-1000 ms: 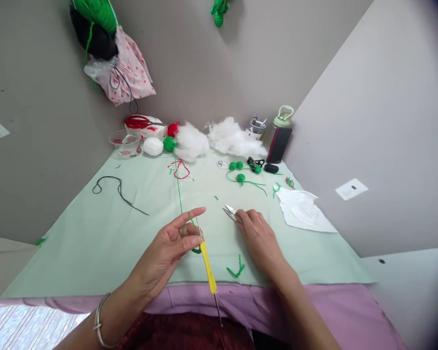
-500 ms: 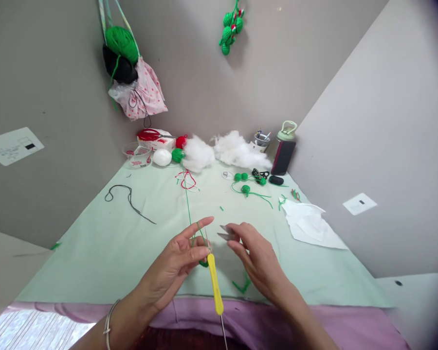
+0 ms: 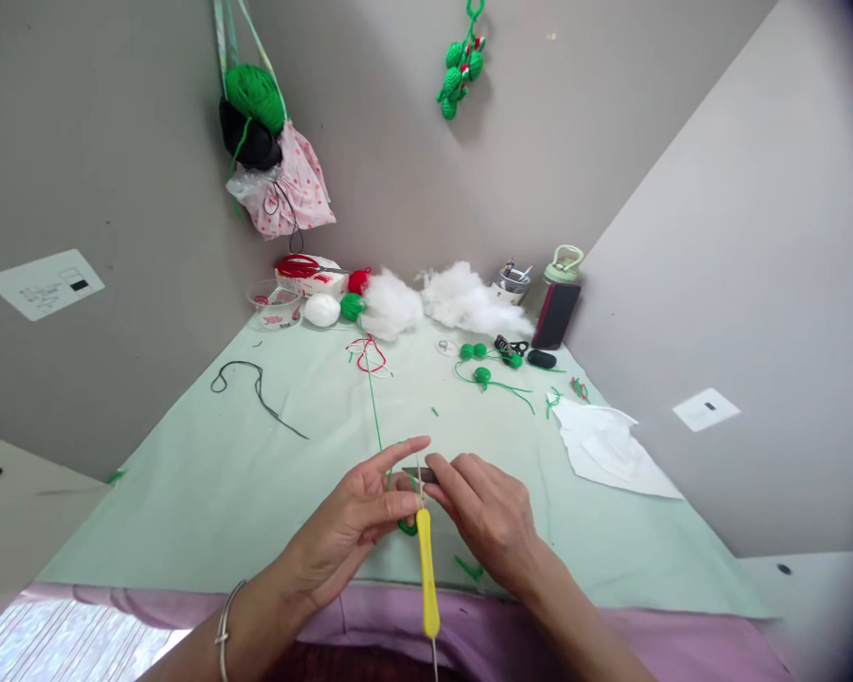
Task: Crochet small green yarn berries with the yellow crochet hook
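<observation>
My left hand (image 3: pixel 355 507) pinches a small green crochet piece (image 3: pixel 408 527) together with a yellow-handled crochet hook (image 3: pixel 427 573), its index finger stretched forward. The hook's handle points toward me and its thin metal tip stands up beside the fingers. From this hand a green yarn strand (image 3: pixel 375 407) runs up the table to a green yarn ball (image 3: pixel 351 306). My right hand (image 3: pixel 487 507) is closed around small metal thread snips (image 3: pixel 419 474). Their blades point left, brought together at the yarn by my left fingers; whether the strand is cut I cannot tell.
White stuffing (image 3: pixel 469 298), a white yarn ball (image 3: pixel 322 310) and a plastic tub (image 3: pixel 274 308) line the back. Small green crocheted balls (image 3: pixel 481 376) lie right of centre. A black cord (image 3: pixel 260 384) is at left, white cloth (image 3: pixel 611 445) at right.
My right hand has moved left to my left hand, and the snips' blades, spread apart before, are now together by the yarn. The hook is still held. The camera view has shifted slightly.
</observation>
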### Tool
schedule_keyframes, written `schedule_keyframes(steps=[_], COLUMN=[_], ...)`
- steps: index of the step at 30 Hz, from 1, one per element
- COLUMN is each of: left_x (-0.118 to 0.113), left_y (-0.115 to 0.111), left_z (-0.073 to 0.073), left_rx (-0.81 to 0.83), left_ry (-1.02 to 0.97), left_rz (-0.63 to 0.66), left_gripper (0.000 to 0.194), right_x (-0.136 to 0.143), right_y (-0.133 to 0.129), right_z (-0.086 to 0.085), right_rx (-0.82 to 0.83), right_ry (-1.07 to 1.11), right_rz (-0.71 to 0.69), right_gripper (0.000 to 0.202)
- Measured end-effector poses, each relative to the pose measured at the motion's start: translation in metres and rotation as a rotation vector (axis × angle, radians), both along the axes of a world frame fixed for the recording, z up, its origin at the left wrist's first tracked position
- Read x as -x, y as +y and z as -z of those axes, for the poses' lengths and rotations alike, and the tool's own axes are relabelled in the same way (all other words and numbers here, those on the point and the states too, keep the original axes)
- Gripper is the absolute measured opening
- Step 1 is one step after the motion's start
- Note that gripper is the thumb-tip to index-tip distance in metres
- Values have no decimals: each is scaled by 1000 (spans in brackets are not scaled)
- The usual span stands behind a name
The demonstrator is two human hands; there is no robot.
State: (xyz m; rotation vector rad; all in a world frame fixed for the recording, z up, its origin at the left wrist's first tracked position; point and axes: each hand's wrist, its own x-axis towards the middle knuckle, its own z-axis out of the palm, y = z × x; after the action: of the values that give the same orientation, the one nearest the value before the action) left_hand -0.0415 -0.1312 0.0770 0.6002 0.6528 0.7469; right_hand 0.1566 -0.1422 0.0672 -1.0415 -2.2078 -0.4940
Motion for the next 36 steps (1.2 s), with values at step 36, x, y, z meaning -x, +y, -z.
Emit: schedule_keyframes(steps=[36], left_x=[-2], left_y=[7], left_z=[12], left_rx=[-703], left_ry=[613], left_rz=[-144], left_gripper=[15], right_x=[24], right_y=[-5], right_z=[7], right_rx=[513], right_ry=[729], right_rz=[95], right_gripper=[24])
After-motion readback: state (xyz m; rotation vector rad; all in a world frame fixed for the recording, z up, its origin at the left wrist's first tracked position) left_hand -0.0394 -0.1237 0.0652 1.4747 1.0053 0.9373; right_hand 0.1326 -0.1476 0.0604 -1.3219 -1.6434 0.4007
